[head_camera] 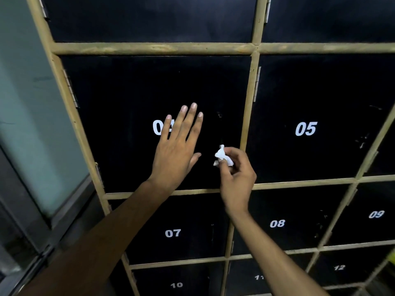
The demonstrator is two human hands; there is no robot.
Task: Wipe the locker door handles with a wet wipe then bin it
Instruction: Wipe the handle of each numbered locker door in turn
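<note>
Pinching the wet wipe [222, 155] in the right hand [237, 174]: thumb and fingers [232, 151] are clamped on it, the other fingers curled behind. The wipe is crumpled into a small white wad with its long axis roughly vertical and its narrow tip pointing up. It sits near the right edge of the locker door [128, 92], about where the handle [220, 124] runs. The handle is black on black with only a faint glint showing, so I can't tell whether the two touch.

The left hand [177, 150] lies flat on the same door, fingers straight, slightly apart and pointing up. It covers the second digit of the door number.

The surface is a vertical locker bank of matte black doors in a pale wooden frame [149, 48], with metal hinges [70, 88] on the left edges. Door 05 [305, 103] is to the right, with 07 [173, 233], 08 [277, 223] and 09 [376, 214] in the row below and 10 and 12 lower still. A frosted greenish glass panel [32, 103] in a dark frame stands left of the lockers. Lighting is dim.
</note>
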